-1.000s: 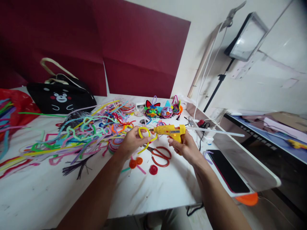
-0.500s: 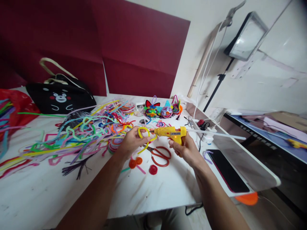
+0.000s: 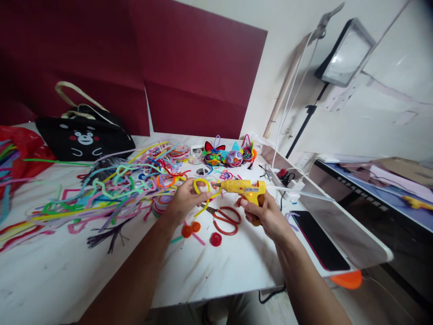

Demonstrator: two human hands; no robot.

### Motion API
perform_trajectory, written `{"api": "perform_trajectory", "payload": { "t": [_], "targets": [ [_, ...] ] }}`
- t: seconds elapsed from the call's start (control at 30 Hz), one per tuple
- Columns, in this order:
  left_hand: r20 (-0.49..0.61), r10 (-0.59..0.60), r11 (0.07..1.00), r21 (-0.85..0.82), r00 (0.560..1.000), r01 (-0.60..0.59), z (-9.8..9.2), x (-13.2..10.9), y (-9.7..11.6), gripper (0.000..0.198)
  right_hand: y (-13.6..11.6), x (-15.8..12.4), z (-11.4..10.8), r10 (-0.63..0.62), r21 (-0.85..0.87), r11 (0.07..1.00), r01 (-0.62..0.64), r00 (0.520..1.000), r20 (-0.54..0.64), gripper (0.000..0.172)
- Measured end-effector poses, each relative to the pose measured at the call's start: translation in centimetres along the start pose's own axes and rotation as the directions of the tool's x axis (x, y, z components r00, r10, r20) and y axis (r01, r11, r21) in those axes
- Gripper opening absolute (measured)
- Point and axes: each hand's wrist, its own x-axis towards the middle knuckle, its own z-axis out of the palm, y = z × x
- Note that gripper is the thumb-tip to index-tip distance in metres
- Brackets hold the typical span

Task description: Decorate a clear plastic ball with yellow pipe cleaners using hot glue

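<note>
My left hand (image 3: 184, 200) pinches a yellow pipe cleaner (image 3: 202, 183) bent into a loop, held above the white table (image 3: 209, 266). My right hand (image 3: 264, 213) grips a yellow glue gun (image 3: 244, 188) by its handle. The gun's nozzle points left and sits right at the loop. A clear glue stick (image 3: 297, 192) juts out of the gun's back toward the right. Red-handled scissors (image 3: 226, 220) lie on the table just below both hands.
A big tangle of coloured pipe cleaners (image 3: 111, 189) covers the table's left half. A black bear-face bag (image 3: 84, 137) stands at the back left. Small colourful figures (image 3: 227, 156) sit at the back. A dark phone (image 3: 320, 246) lies at the right edge beside a power strip (image 3: 287, 178).
The glue gun has shifted a little left, bringing its nozzle up to the yellow loop. My left hand has stayed about where it was.
</note>
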Motion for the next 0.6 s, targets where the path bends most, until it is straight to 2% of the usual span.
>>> {"api": "perform_trajectory", "payload": {
  "t": [0.1,0.23,0.47,0.6],
  "targets": [
    [-0.033,0.014,1.000,0.016,0.999,-0.013,-0.3,0.4,-0.5,0.041,0.3,0.2,-0.6,0.001,0.048,0.999,-0.001,1.000,0.001,0.038],
    [-0.106,0.043,0.999,0.031,0.993,-0.040,-0.7,1.1,-1.3,0.043,1.2,0.8,-1.3,0.077,0.070,0.995,-0.073,0.996,-0.053,0.039],
    [-0.195,0.081,0.996,-0.024,0.977,-0.088,-0.6,1.3,-1.0,0.047,3.9,2.1,-1.9,0.189,-0.112,0.971,-0.209,0.968,-0.167,0.047],
    [-0.187,0.073,0.997,-0.012,0.980,-0.077,-0.4,1.1,-0.7,0.050,5.7,2.6,-2.3,0.226,-0.215,0.946,-0.245,0.968,-0.109,0.047]
  ]
}}
